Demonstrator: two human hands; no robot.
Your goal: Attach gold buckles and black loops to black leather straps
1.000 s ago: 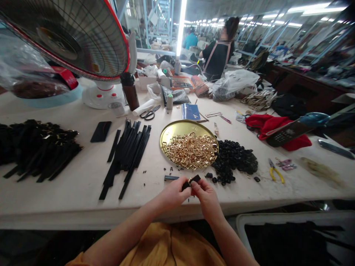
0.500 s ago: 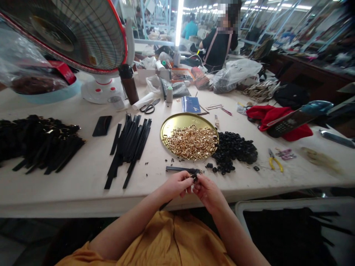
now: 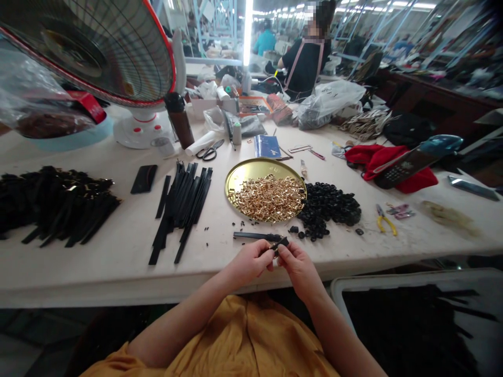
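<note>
My left hand (image 3: 254, 261) and my right hand (image 3: 297, 262) meet at the table's front edge, both pinching a short black strap (image 3: 282, 243). A glint of gold metal shows between the fingertips; its shape is too small to make out. Just beyond my fingers lies another black strap (image 3: 251, 235), flat on the table. Behind it an oval gold tray (image 3: 240, 170) carries a heap of small gold buckles (image 3: 271, 198). Against the tray's right side spreads a pile of small black loops (image 3: 332, 204).
Black strips (image 3: 184, 204) and a phone (image 3: 143, 179) lie left of the tray, with a larger strap pile (image 3: 58, 204) beyond. Yellow-handled pliers (image 3: 385, 222) lie right. Scissors (image 3: 210, 152) and a fan (image 3: 98, 52) stand further back. A white bin (image 3: 338, 288) is at lower right.
The strap end between my hands has turned and now points up to the right, with more of it showing. My right fingers have shifted along it. The view has moved slightly.
</note>
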